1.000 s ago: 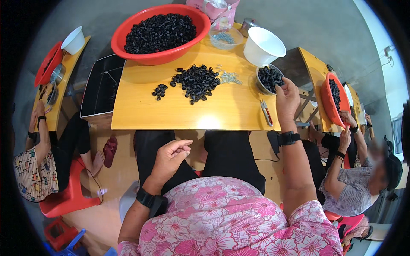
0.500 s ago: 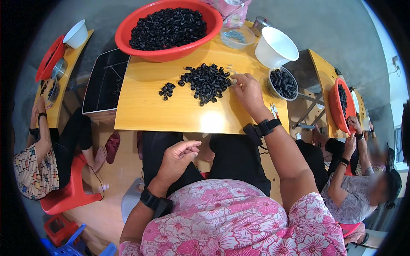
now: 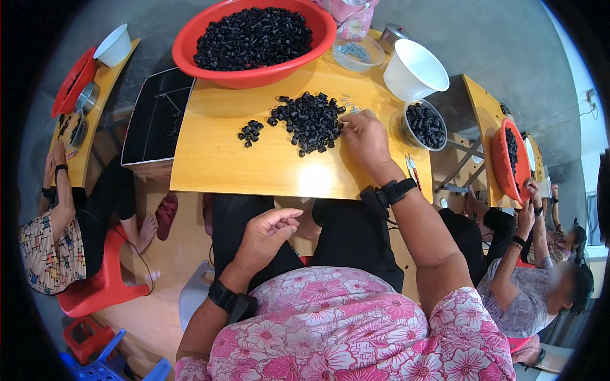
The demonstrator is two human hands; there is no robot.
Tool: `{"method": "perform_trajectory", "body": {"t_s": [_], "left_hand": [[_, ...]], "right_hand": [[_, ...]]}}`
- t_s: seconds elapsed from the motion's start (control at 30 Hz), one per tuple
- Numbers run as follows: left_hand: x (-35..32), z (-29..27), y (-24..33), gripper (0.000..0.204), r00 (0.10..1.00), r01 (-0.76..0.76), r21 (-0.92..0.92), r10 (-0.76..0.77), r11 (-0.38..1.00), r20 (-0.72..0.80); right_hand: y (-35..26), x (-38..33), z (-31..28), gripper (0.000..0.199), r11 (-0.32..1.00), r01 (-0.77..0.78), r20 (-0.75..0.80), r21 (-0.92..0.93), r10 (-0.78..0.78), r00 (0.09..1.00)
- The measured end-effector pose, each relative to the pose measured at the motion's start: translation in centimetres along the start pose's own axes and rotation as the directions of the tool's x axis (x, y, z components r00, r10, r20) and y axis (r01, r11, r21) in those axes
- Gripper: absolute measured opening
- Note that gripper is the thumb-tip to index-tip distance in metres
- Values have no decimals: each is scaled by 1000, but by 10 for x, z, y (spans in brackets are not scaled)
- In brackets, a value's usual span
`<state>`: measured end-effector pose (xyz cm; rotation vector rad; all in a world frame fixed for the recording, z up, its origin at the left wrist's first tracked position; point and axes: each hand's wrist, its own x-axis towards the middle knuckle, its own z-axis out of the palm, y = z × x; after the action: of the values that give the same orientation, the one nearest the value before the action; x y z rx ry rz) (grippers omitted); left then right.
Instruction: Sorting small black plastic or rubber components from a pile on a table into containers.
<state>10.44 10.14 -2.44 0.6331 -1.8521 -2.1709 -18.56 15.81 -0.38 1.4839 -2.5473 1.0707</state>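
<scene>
On the yellow wooden table is a heap of small black ring-like plastic pieces (image 3: 307,120), with a smaller cluster of the same pieces (image 3: 251,132) to its left. My right hand (image 3: 366,141) rests at the heap's right edge, its fingers bent and drawn together; whatever is between the fingertips is hidden. A few small silvery pins (image 3: 347,100) lie just beyond those fingers. Over my lap, short of the table's front edge, my left hand (image 3: 268,238) is held with thumb and fingers pressed together. Anything in that pinch is too small to make out.
A large red basin (image 3: 324,47) full of black pieces stands at the back. To the right are a clear tub of black pieces (image 3: 426,126), a white bucket (image 3: 416,70), a clear bowl of bluish bits (image 3: 357,53) and red-handled snips (image 3: 414,170). People work at both sides.
My right fingers have curled down and inward against the heap's right edge. My left hand keeps its pinched pose over my lap. The whole view has shifted slightly.
</scene>
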Motion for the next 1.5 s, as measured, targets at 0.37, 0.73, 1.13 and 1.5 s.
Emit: {"method": "perform_trajectory", "body": {"t_s": [0.37,0.73,1.13,1.5], "left_hand": [[0,1,1,31,1000,14,8,-14,1000,1],[1,1,-1,30,1000,8,20,-8,1000,0],[2,0,-3,29,1000,-23,4,23,1000,0],[0,1,-7,30,1000,-26,5,26,1000,-1]], "right_hand": [[5,5,4,24,998,51,-30,-41,-52,998],[7,-2,7,16,997,-65,11,32,65,998],[-9,-13,-10,23,969,-130,79,211,116,990],[0,-17,0,22,981,-37,71,189,24,997]]}}
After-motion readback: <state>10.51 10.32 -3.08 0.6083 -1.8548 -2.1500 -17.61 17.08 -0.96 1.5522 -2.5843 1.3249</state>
